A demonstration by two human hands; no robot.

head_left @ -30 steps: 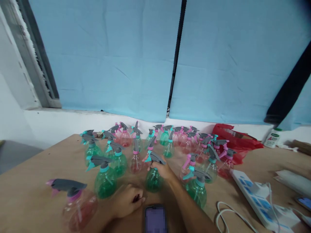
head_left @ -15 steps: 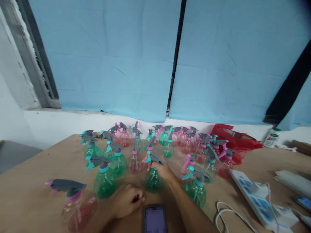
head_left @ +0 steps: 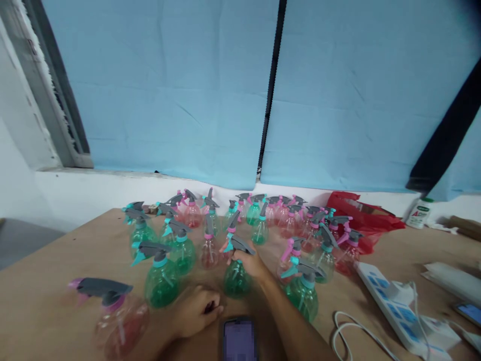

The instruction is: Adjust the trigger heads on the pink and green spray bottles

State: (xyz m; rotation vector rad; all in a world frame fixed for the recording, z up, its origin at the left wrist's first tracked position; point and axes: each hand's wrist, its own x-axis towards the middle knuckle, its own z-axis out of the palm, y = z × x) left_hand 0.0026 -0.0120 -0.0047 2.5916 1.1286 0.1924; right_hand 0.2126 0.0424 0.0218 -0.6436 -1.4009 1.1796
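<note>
My right hand (head_left: 251, 261) is wrapped around the neck and trigger of a green spray bottle (head_left: 237, 279), which stands upright on the table with its teal nozzle toward the left. My left hand (head_left: 198, 307) rests on the tabletop, its fingers curled into a loose fist with nothing visible in it. Just left of that hand is another green spray bottle (head_left: 161, 283). A pink spray bottle (head_left: 122, 326) stands nearer, at the lower left. Below and between my hands lies a phone (head_left: 239, 341) with its screen lit.
Several more pink and green spray bottles stand toward the wall, and a green one (head_left: 303, 296) is right of my right forearm. A white power strip (head_left: 391, 308) with plugged-in chargers and a cable (head_left: 340, 326) lies at right. Behind are a red plastic bag (head_left: 366, 220) and a white bottle (head_left: 419, 214).
</note>
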